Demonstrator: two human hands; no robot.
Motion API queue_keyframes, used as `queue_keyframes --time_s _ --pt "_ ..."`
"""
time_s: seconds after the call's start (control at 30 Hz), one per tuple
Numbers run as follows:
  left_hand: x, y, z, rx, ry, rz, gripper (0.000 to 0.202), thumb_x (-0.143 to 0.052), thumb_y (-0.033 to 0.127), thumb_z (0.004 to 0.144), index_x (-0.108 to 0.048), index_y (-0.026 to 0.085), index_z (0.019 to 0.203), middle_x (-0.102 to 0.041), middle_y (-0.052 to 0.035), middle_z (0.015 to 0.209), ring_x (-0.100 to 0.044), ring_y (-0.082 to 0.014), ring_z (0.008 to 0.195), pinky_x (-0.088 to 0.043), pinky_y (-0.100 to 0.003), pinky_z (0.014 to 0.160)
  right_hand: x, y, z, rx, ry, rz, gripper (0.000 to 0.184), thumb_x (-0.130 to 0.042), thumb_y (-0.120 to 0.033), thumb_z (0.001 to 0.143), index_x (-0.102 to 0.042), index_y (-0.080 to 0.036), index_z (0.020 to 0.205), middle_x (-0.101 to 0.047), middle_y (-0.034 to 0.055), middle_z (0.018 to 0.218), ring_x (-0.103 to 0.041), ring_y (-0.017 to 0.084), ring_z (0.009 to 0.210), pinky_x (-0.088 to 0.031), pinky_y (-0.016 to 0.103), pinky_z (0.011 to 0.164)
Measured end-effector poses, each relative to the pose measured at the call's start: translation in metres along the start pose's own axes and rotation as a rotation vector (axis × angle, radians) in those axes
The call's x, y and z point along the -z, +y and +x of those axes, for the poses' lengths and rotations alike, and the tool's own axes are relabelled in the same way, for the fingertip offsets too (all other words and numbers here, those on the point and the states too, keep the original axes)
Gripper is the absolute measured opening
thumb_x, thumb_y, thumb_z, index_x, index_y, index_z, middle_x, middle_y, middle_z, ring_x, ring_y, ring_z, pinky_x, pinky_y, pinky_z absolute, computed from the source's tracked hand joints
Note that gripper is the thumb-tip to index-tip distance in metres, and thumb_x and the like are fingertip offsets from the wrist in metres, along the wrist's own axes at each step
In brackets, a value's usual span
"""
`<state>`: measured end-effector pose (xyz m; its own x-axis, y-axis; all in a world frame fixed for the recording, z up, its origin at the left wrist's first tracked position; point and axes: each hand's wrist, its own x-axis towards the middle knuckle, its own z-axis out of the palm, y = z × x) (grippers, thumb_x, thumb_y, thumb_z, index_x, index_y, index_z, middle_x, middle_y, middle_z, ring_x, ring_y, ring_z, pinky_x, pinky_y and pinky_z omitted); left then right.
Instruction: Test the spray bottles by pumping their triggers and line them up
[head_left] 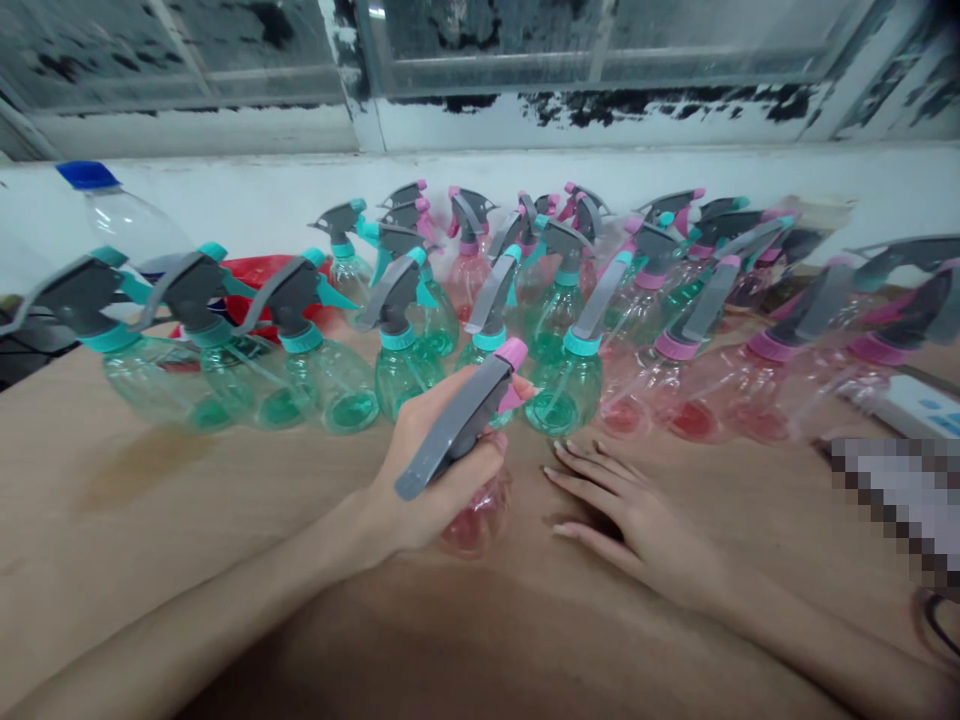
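Note:
My left hand is wrapped round the neck of a pink spray bottle with a grey and pink trigger head. The bottle stands close to me, its lower body showing below my fingers and its nozzle pointing away. My right hand lies on the wooden table to the right of that bottle, fingers stretched out and holding nothing. Just beyond my hands, a green spray bottle stands in the front row, and a pink spray bottle is further right.
Several more green and pink spray bottles stand in rows towards the wall. A large clear bottle with a blue cap is at the back left, near a red bag. At the right edge lie a white box and a blurred-out flat object.

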<state>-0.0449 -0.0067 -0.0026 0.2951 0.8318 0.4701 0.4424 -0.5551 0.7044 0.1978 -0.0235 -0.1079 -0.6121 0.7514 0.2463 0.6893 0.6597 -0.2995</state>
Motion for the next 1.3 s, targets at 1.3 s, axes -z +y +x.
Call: queue_keyframes --time_s 1.3 --pt "0.004 0.013 -0.003 0.129 -0.084 -0.132 0.047 -0.048 0.013 0.071 -0.062 0.025 0.114 -0.045 0.0064 0.062 -0.041 -0.0121 0.054 -0.042 -0.025 0.057 0.001 -0.001 -0.001 -0.004 0.028 0.050 0.050 -0.054 -0.043 0.093 -0.048 -0.027 0.141 -0.050 0.0077 0.145 -0.042 0.028 0.136 -0.033 0.057 0.112"
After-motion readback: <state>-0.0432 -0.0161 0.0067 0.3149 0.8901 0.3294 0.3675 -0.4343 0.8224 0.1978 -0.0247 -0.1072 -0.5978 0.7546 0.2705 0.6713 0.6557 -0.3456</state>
